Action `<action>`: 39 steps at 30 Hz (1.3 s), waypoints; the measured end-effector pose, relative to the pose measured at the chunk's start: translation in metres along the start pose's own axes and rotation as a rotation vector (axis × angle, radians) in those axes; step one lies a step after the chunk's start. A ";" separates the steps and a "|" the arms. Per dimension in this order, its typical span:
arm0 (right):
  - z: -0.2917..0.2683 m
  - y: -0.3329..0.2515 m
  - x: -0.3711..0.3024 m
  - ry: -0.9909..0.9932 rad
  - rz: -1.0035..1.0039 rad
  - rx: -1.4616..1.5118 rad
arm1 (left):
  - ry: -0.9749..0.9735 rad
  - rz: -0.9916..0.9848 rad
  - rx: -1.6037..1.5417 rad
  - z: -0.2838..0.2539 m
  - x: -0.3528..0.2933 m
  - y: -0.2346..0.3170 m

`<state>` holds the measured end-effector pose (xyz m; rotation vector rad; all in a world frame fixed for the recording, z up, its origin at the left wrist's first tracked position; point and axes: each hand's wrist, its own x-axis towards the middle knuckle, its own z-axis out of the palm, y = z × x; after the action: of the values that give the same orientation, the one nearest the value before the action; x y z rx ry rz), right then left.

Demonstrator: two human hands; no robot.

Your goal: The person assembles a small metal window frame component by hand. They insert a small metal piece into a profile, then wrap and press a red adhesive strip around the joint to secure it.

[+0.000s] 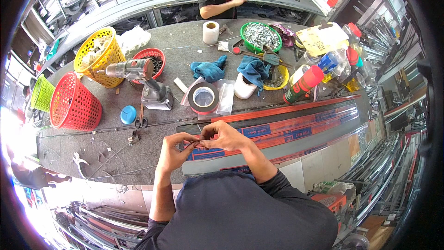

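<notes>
A dark-shirted torso (254,213) is nearest, on the near side of the tape roll (190,96). Left of that roll are a red basket (76,104), a cordless drill (158,94) and scissors (141,121). Just nearer than the roll, the left hand (175,152) and right hand (225,137) meet, fingertips pinched together on a small dark piece (197,141); I cannot tell its direction or long axis. Film-wrapped profiles (296,134) stretch rightward, nearer than the roll; a spray can (303,85) leans to its right.
</notes>
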<state>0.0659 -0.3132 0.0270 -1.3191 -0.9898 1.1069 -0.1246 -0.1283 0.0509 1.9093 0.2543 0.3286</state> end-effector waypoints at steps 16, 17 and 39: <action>0.015 -0.012 -0.001 0.143 -0.043 -0.288 | 0.098 -0.269 -0.194 0.014 -0.010 -0.023; 0.015 -0.013 -0.001 0.151 -0.067 -0.284 | 0.103 -0.257 -0.172 0.015 -0.009 -0.022; 0.013 -0.002 -0.007 0.216 -0.048 -0.271 | 0.082 -0.283 -0.139 0.020 0.003 -0.022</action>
<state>0.0518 -0.3175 0.0297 -1.5870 -1.0288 0.7932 -0.1154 -0.1375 0.0237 1.6986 0.5369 0.2275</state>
